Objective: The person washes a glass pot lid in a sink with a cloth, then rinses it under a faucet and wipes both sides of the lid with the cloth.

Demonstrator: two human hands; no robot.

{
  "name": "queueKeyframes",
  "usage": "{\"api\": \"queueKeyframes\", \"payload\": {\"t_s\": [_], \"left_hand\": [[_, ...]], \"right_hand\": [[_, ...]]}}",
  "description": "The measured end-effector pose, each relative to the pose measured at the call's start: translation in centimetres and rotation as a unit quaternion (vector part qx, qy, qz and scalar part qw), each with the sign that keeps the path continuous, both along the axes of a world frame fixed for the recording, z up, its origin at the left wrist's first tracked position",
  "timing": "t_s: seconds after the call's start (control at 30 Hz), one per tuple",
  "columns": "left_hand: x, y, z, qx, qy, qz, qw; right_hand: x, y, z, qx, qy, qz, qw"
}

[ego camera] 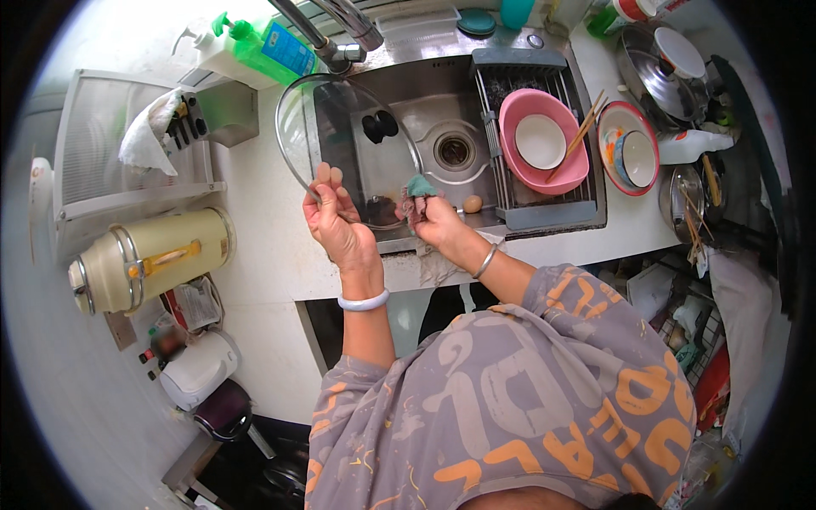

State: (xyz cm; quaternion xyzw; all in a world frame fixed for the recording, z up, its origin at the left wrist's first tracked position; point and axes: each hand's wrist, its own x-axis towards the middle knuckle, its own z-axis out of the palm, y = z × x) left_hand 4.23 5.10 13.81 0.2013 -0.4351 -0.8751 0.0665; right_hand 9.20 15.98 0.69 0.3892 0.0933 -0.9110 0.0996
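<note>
My left hand (336, 220) grips the metal-edged rim of a glass pot lid (347, 121), which is held tilted over the left part of the stainless steel sink (440, 102). A black knob (380, 127) shows near the lid's middle. Bunched in my right hand (441, 224) is a pink and green cloth (417, 194), close to the lid's lower right edge; whether it touches the glass I cannot tell. A small brown egg-shaped object (472, 204) lies just right of that hand, by the sink's front wall.
A drain rack (500, 185) across the sink's right side holds a pink basin (517, 167), a white bowl (540, 141) and chopsticks (580, 132). Enamel dishes (604, 121) stand farther right. Behind are the faucet (341, 54) and soap bottles (277, 51); a thermos (172, 255) lies left.
</note>
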Motion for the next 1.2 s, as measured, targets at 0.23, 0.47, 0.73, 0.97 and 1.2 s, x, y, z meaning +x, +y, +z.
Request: {"api": "queueKeyframes", "payload": {"t_s": [0.23,0.47,0.73,0.97,1.2], "left_hand": [[0.6,1.8,-2.0,-0.043,-0.011,-0.031,0.999],[0.2,2.0,-4.2,-0.034,-0.064,-0.024,0.997],[-1.0,0.5,-6.0,-0.069,-0.037,-0.078,0.994],[-2.0,-0.1,-4.7,-0.037,-0.085,-0.087,0.992],[-1.6,-0.1,-10.1,0.138,-0.113,-0.103,0.979]], "right_hand": [[-2.5,-2.1,7.3,0.389,0.181,0.079,0.9],[-9.1,0.3,4.4,0.751,0.136,0.222,0.607],[-1.4,-1.1,2.7,0.71,0.253,0.16,0.638],[0.2,5.0,0.3,0.31,0.024,0.115,0.943],[-7.4,9.5,-2.7,0.624,0.067,0.254,0.736]]}}
